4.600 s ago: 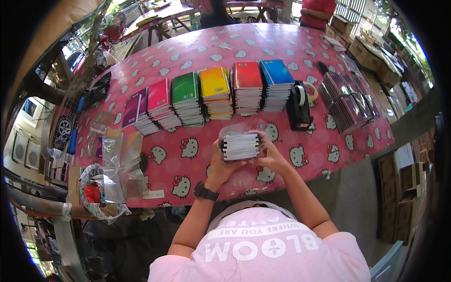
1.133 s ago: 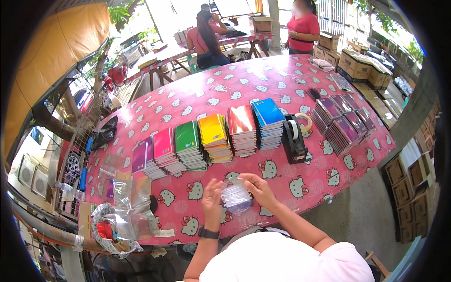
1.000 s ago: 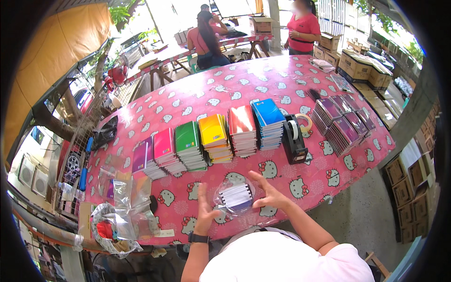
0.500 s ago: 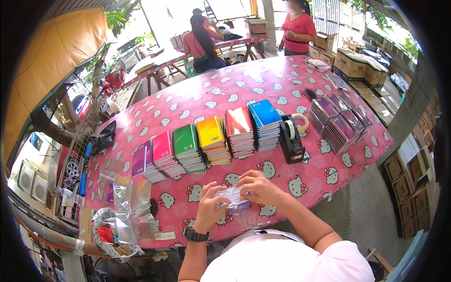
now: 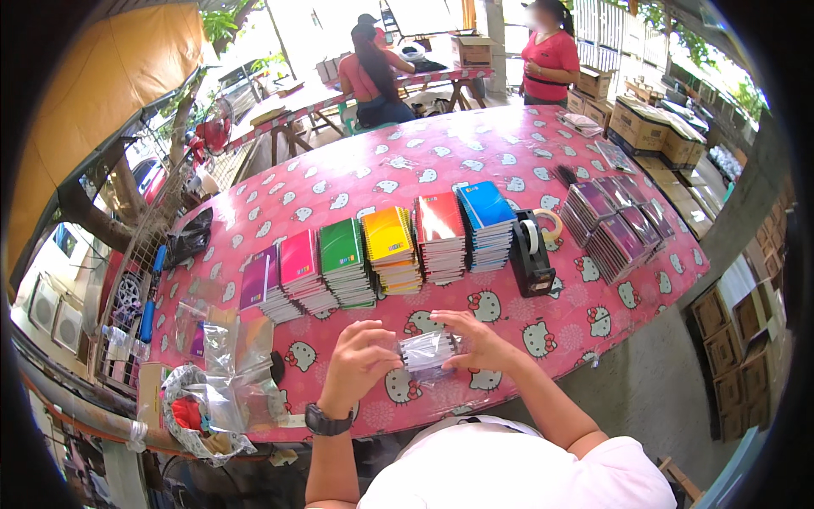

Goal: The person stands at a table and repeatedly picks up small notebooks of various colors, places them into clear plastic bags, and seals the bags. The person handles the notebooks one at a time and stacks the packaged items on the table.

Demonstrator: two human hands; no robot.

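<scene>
Along the near side of the pink patterned table, the person's left forearm rises almost straight from the lower edge, a dark watch around its wrist, while the right forearm slants inward from the lower right. The left hand is turned inward, its fingers bent toward the thumb at the left end of a plastic-wrapped notebook bundle; whether they pinch the clear film, I cannot tell. The right hand is loosely spread, palm toward the bundle, thumb low by its near right corner and forefinger reaching across beyond its far side, the two well parted. The bundle sits between both hands in front of the person, white page edges up and dark binding at its ends. Off to the left lie clear plastic bags, near a round basket with something red inside. Beyond the hands stand six notebook stacks in a row, purple to blue, with a black tape dispenser just to their right. Wrapped purple notebooks are grouped farther right. At the back, a person in a red top stands near cardboard boxes.
</scene>
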